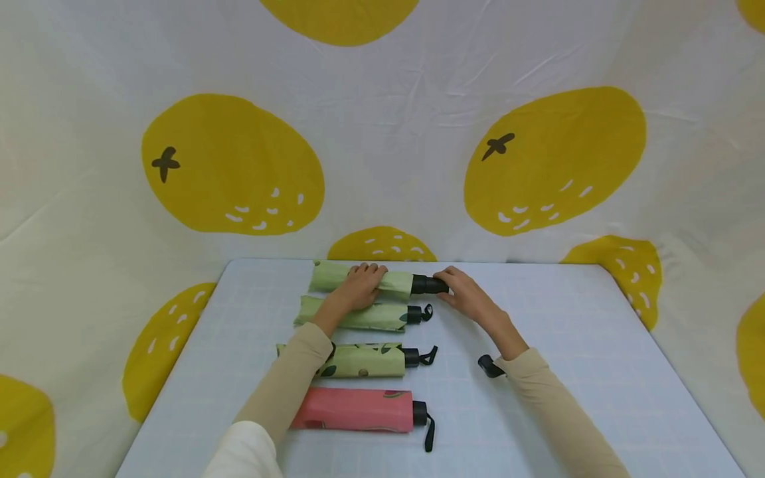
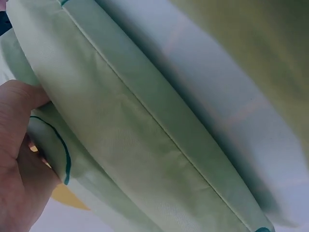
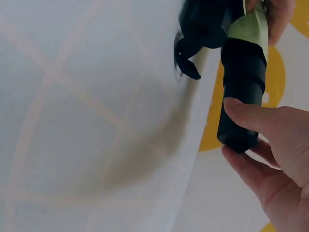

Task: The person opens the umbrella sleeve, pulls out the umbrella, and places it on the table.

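At the back of the table lies a pale green folded umbrella (image 1: 329, 275) with a black handle (image 1: 425, 285). My left hand (image 1: 361, 287) holds its fabric from above, around the middle. In the left wrist view, the thumb and fingers pinch the green cloth (image 2: 130, 111) at its edge. At the other end, my right hand (image 1: 469, 295) grips the tip of the handle, thumb on one side and fingers beneath, as the right wrist view shows. A second green umbrella (image 1: 382, 320) lies just in front of the first, its black strap (image 1: 427, 312) pointing right.
Nearer on the white table (image 1: 597, 398) lie another green umbrella (image 1: 370, 362) with dark leaf prints and a pink umbrella (image 1: 358, 410), roughly parallel. Their handles point right. My left forearm crosses over them. Behind the table hangs a white cloth (image 1: 394, 166) printed with yellow fruit.
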Tool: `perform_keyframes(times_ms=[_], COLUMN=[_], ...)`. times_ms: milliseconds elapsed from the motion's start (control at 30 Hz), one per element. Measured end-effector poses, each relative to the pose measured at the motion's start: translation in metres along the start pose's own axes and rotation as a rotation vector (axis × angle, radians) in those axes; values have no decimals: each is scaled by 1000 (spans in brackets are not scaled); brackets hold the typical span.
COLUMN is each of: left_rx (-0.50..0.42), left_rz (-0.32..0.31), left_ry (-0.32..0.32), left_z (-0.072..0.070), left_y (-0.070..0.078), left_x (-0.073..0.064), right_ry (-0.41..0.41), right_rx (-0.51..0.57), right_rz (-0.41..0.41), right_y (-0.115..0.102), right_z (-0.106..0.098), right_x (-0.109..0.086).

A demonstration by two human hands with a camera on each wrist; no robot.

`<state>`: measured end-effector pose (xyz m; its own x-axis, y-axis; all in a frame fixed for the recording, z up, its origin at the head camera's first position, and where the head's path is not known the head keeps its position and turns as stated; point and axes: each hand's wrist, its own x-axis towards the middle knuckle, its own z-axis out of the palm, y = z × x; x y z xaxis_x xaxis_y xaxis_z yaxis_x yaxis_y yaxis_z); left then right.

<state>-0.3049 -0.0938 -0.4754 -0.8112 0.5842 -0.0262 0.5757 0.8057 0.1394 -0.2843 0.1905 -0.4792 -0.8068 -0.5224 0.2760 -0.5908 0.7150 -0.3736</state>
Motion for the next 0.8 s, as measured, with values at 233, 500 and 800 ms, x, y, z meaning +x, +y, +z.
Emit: perform_keyframes(times_ms=[233, 500, 800], left_rx=[43, 87, 102], left_rz=[-7, -15, 13], left_ry=[-1, 0, 30], left_z=[3, 5, 6], left_y=[5, 9, 7], left_x=[-2, 2, -1], right_ry=[16, 14, 119], right_rx=[-57, -80, -51], right_rz=[-22, -52, -152], right_y=[-4, -12, -9], right_z=[11, 18, 31], right_x=[4, 11, 14])
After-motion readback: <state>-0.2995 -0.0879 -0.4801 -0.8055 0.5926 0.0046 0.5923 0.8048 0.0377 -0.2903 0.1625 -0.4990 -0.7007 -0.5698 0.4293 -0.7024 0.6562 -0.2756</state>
